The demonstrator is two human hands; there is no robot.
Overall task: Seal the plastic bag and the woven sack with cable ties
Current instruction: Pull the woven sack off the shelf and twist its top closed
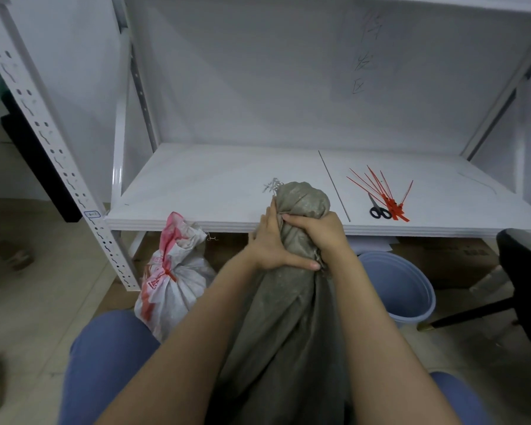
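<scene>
Clenched round woven sack (301, 200) neck: left hand (269, 240), right hand (316, 231). Could lose gathered neck if released for cable ties (383, 194).

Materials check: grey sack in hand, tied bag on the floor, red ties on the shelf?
The sack looks like woven plastic fabric: dull grey-green, frayed threads at its mouth. The bag seems thin plastic film: white with red print, crinkled, faintly glossy. The ties are probably stiff moulded plastic: thin, straight red strips.

Woven sack (288, 317) between knees, plastic bag (172, 280) left; cable ties (380, 188) and scissors (379, 211) on shelf (212, 185) right.
</scene>
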